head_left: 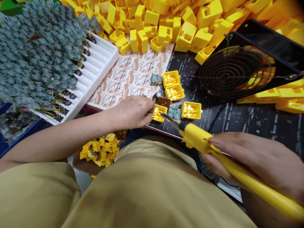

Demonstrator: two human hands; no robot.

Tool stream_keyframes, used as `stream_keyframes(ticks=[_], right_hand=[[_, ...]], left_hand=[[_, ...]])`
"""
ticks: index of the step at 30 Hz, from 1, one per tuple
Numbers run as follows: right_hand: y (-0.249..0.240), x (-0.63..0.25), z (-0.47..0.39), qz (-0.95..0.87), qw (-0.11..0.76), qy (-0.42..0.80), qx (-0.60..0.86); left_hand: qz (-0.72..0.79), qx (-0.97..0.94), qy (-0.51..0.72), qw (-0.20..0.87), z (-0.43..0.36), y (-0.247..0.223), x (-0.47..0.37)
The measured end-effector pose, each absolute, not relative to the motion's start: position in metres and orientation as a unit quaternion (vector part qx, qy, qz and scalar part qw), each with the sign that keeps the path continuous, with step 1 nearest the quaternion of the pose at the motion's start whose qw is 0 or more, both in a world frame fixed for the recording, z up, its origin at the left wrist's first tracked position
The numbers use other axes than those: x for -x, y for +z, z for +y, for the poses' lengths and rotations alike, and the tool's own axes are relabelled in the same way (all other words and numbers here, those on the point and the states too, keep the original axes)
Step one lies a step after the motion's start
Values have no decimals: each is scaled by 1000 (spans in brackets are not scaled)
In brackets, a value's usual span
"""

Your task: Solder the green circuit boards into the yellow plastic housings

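My right hand (251,155) is wrapped round a yellow soldering iron (197,136). Its metal tip reaches down into a small open yellow plastic case (159,113) near the table's front edge. My left hand (136,110) is closed at the left side of that case, gripping it; the fingertips are partly hidden. Just behind the case lie a brown board (164,102) and a small round black speaker (158,94). A green circuit board (174,113) with thin wires sits to the right, beside another open case (191,110). Two more open cases (171,79) stand farther back, next to a second circuit board (156,79).
A white foam tray (104,60) heaped with wired circuit boards (40,53) stands at left. Yellow cases (163,34) pile along the back. A black fan (228,72) with a wire guard stands at right. Below the table edge is a box of yellow parts (102,150).
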State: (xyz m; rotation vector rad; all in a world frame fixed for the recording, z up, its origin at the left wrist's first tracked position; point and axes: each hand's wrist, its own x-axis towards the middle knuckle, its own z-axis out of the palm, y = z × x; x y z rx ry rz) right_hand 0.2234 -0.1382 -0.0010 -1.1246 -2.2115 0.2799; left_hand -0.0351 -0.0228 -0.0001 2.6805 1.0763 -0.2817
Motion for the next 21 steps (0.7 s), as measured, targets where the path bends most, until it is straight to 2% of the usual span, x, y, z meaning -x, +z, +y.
stream_keyframes(ticks=[4,10,14,21], right_hand=[[7,-209,-130,-866,314,129,367],[7,-211,-118,-888,333,76,307],[10,-225,-122,-878,304,89,359],[5,-237,-126,-866,308,77,386]], left_hand=[[370,-916,-95,118,-24,0,36],[353,-927,-71,108,-25,-1,37],[356,-924,-78,113,-24,-2,36],[364,-919,-93,120,-23,-1,35]])
